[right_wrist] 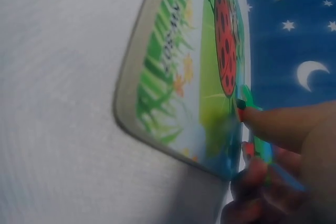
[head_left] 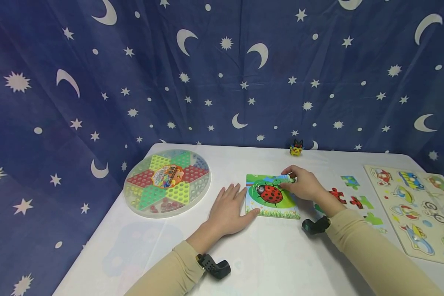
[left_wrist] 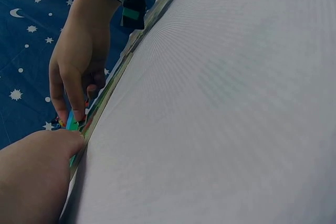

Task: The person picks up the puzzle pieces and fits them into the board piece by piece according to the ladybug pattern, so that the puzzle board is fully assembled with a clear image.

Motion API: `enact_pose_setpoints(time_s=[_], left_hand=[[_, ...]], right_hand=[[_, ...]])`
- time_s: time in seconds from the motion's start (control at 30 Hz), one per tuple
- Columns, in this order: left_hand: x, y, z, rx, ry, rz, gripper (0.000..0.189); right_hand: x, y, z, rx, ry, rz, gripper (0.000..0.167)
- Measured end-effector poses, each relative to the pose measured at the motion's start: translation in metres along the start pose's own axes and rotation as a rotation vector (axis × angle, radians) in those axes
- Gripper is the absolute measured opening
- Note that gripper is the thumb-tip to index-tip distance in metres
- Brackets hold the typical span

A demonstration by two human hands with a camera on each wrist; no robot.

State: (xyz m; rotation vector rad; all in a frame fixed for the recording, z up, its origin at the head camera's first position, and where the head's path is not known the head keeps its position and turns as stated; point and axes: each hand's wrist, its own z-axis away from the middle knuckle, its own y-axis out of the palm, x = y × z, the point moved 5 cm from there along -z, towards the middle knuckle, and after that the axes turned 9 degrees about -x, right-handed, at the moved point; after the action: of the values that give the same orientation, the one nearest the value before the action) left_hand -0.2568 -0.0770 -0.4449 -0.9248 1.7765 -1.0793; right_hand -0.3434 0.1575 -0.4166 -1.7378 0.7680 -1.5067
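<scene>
A square ladybug puzzle board lies flat on the white table, its red spotted ladybug facing up. My right hand pinches a green and blue jigsaw piece between thumb and fingers over the board's upper right corner. Up close in the right wrist view, the jigsaw piece also shows bits of red. My left hand rests on the table with fingers spread. Its fingertips are right at the board's left edge and its thumb tip at the lower edge.
Loose puzzle pieces lie right of the board, partly behind the right forearm. Farther right are wooden vehicle boards. A round Chinese checkers set sits at left. One small yellow and black figurine stands at the back edge.
</scene>
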Motion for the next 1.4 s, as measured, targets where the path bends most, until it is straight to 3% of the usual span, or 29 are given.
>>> enact_pose_setpoints(time_s=[0.47, 0.83, 1.07, 1.4], left_hand=[[-0.001, -0.002, 0.001, -0.001, 0.001, 0.001, 0.083], [0.0, -0.001, 0.0, 0.005, -0.004, -0.004, 0.083], [0.0, -0.001, 0.0, 0.007, -0.001, -0.015, 0.083], [-0.001, -0.002, 0.0, 0.008, -0.001, -0.018, 0.083]], right_hand=[[0.01, 0.004, -0.001, -0.047, -0.113, 0.005, 0.035], [0.019, 0.014, -0.001, -0.045, -0.094, -0.007, 0.042], [0.024, 0.018, -0.001, -0.067, -0.13, -0.007, 0.039], [0.026, 0.023, -0.001, -0.083, -0.111, -0.004, 0.038]])
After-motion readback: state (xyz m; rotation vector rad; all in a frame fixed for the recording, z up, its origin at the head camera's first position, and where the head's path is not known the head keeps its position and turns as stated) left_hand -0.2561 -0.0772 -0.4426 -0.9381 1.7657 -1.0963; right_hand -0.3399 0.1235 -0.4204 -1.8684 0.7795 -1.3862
